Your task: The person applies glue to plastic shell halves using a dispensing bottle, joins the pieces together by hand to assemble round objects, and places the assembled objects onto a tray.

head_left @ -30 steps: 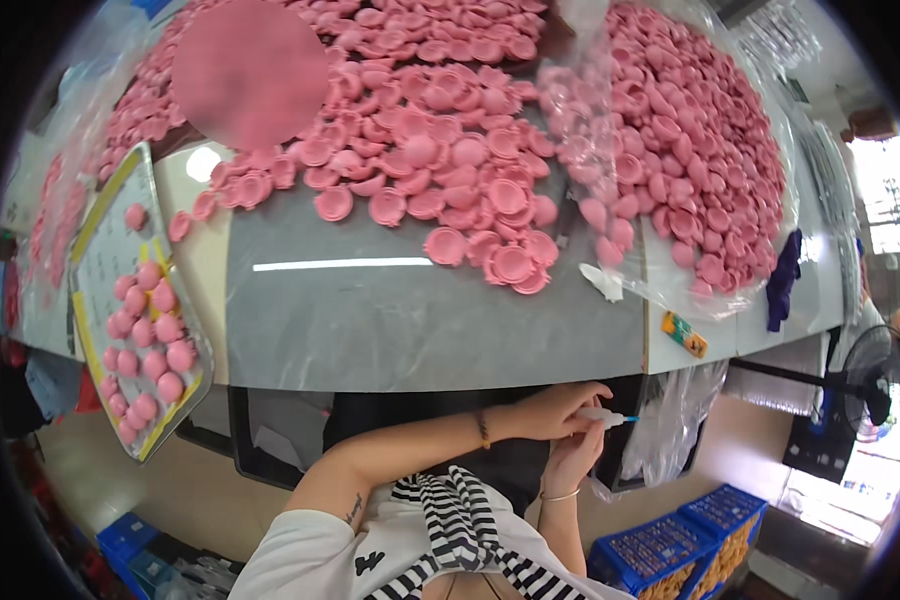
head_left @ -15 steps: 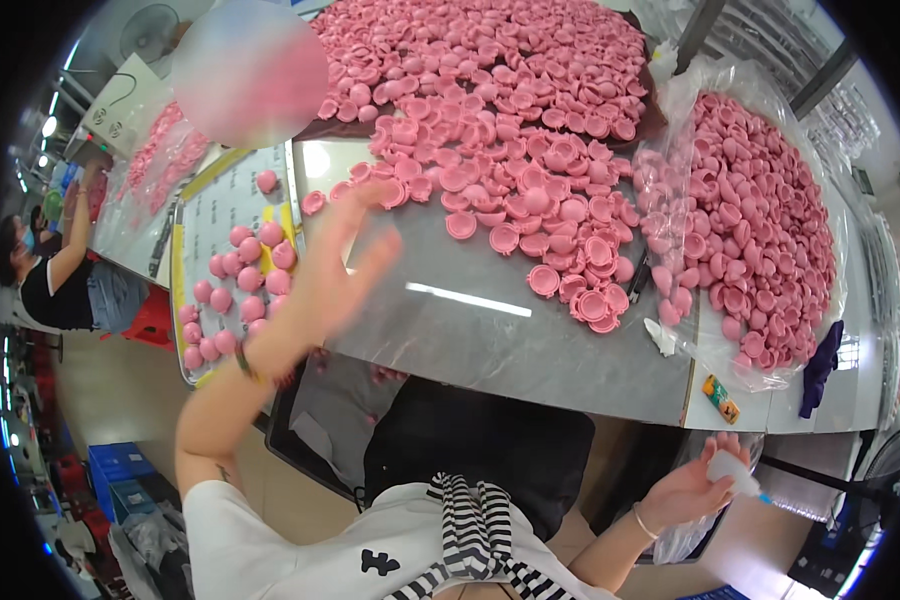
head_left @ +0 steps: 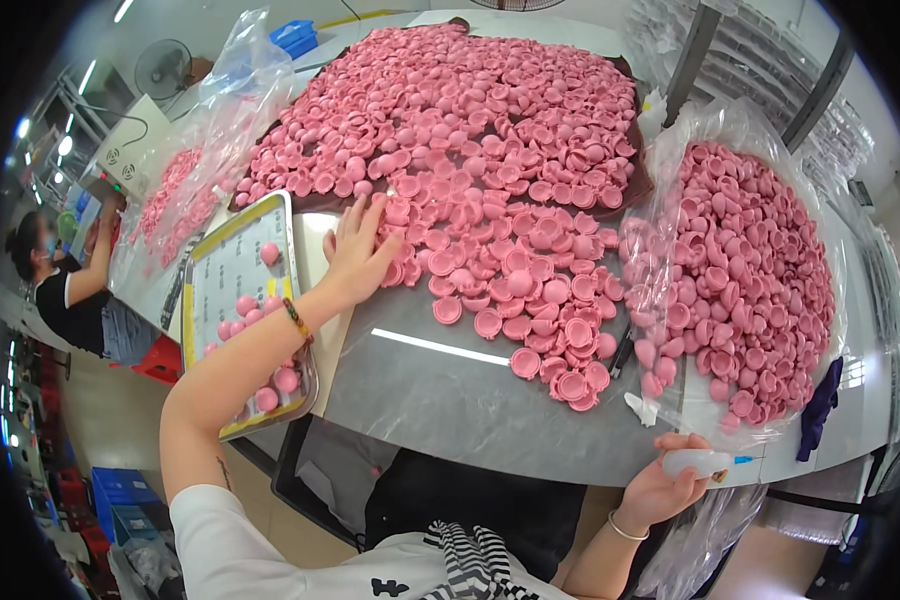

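Observation:
My left hand (head_left: 356, 252) reaches across the tray with its fingers spread. Its fingertips are at the left edge of a wide spread of pink half-round shells (head_left: 518, 285) on the grey table, and it grips none that I can see. Beneath my left forearm lies a shallow tray (head_left: 232, 262) with a yellow border and several pink balls (head_left: 286, 380) in it; the forearm hides part of them. At the front right table edge, my right hand (head_left: 667, 482) is closed around a whitish squeeze bottle (head_left: 696, 461), whose thin blue-based needle tip points right.
A clear plastic bag (head_left: 660, 225) full of pink shells stands at the right. Beside it lie a dark purple cloth (head_left: 820, 410), a crumpled white scrap (head_left: 642, 408) and a black pen-like object (head_left: 622, 352). Another person (head_left: 80, 270) sits at the far left.
My left hand has come down to the shells' left edge. My right hand has risen to the table edge, and the bottle's tip has swung from down-right to right. The view has shifted.

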Motion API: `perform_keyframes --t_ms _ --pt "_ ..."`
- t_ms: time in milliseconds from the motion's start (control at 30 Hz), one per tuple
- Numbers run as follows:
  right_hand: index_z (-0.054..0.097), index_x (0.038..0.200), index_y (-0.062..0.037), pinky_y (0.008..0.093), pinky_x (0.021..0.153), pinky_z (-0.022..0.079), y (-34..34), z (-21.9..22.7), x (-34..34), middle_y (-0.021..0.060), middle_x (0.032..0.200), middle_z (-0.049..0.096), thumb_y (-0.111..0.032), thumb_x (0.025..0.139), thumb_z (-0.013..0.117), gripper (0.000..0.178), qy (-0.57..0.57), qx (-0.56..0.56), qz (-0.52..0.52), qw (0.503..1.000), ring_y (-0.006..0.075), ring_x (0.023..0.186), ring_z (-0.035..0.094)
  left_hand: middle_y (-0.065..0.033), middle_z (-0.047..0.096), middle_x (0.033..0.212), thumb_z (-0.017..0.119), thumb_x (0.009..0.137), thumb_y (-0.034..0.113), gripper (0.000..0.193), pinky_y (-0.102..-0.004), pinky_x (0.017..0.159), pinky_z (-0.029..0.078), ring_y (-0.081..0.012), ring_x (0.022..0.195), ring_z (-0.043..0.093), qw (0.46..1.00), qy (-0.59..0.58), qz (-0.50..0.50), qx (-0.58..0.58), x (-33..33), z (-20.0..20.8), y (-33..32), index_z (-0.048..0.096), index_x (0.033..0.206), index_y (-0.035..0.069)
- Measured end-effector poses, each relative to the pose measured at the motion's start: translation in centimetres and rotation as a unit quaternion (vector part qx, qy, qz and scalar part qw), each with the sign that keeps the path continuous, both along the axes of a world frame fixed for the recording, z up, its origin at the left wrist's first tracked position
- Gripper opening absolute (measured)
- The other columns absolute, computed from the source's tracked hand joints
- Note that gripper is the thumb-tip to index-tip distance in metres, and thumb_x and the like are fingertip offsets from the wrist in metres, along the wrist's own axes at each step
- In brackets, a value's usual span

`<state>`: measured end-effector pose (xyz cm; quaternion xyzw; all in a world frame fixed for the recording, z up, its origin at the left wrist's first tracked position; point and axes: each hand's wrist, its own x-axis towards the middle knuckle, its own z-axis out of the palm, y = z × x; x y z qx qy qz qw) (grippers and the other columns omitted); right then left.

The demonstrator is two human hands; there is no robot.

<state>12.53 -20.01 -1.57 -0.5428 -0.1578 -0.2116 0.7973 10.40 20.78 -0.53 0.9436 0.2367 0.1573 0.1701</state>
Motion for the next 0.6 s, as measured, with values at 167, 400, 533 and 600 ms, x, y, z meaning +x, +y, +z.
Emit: perform_keyframes --t_ms 167,400,533,600 --pt "0.048 0.098 0.0026 0.0313 0.055 0.043 0.7 0.5 0.2 0.0146 0.069 0.054 -0.033 0.081 0.049 0.04 0.014 -0.043 -0.011 0.999 0.0228 0.061 0.05 -0.0195 0.021 0.137 0.043 0.085 0.037 0.06 -0.0417 0.103 0.013 -0.0319 0.129 0.018 0.989 -0.007 -0.145 0.002 -0.4 0.9 -3.0 0.026 0.132 0.004" --pt "0.047 0.097 0.001 0.0288 0.051 0.039 1.0 0.8 0.3 0.0138 0.066 0.053 -0.036 0.081 0.048 0.04 0.03 -0.04 -0.026 0.998 0.0204 0.056 0.046 -0.0218 0.014 0.138 0.052 0.081 0.032 0.066 -0.0494 0.103 0.011 -0.0432 0.128 0.007 0.96 0.01 -0.281 -0.016 -1.0 3.4 -8.6 0.023 0.134 0.007" --pt "0.047 0.096 0.0006 0.0287 0.051 0.039 0.8 0.7 0.3 0.0136 0.065 0.053 -0.036 0.08 0.048 0.04 0.03 -0.042 -0.032 0.998 0.02 0.055 0.046 -0.0204 0.014 0.139 0.048 0.082 0.035 0.064 -0.048 0.104 0.005 -0.0387 0.131 0.004 0.961 0.056 -0.26 0.077 -0.6 5.5 -8.8 0.023 0.134 0.008" --pt "0.047 0.095 0.0003 0.0286 0.051 0.038 0.8 0.8 0.2 0.0132 0.064 0.053 -0.036 0.08 0.049 0.039 0.03 -0.037 -0.025 0.999 0.02 0.055 0.046 -0.0211 0.018 0.137 0.046 0.083 0.037 0.061 -0.0468 0.103 0.01 -0.0394 0.128 0.012 0.976 -0.087 -0.154 0.127 0.9 3.0 -5.4 0.026 0.132 0.006"
